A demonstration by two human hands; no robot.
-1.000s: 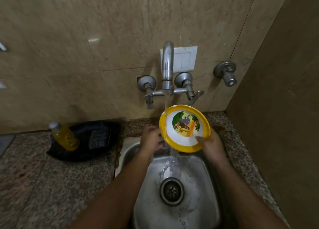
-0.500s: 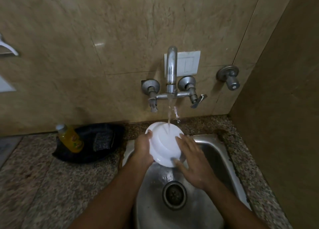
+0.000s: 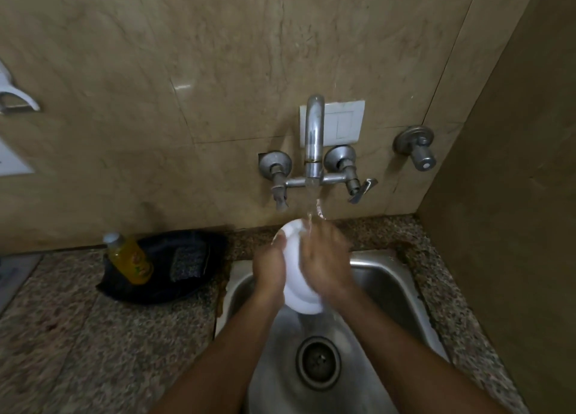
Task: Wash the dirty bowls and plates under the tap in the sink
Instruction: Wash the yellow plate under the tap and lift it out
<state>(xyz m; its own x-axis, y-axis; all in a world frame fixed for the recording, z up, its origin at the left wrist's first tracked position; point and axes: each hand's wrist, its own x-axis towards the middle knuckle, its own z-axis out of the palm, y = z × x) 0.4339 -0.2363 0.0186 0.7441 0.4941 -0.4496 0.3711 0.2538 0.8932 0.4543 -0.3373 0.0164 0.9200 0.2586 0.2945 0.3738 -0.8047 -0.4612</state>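
head view, looking down at the stainless sink (image 3: pixel 392 276). the tap (image 3: pixel 314 139) is running; the stream lands on the upper part of a white bowl (image 3: pixel 293 276), which is held tilted, underside toward the camera, above the basin and just under the spout. likely tilted so the water sheets down the outside and drips into the drain (image 3: pixel 318 363) below.

left hand (image 3: pixel 269 268): fingers wrapped around the bowl's left rim, thumb on its back, gripping it as the steadying side. right hand (image 3: pixel 324 264): laid over the bowl's right side, motion-blurred; fingers look fairly flat against the surface, pressing rather than clasping, which reads as rubbing. exact finger pose cannot be told through the blur.

on the granite surface (image 3: pixel 78 335) left of the sink: a black dish (image 3: pixel 193 285) carrying a yellow liquid bottle (image 3: pixel 131 259), leaning, and a dark scrub pad (image 3: pixel 188 262). near but not in use.

judgement: rinse of the bowl's outside in progress. no other dirty bowls or plates are in view.
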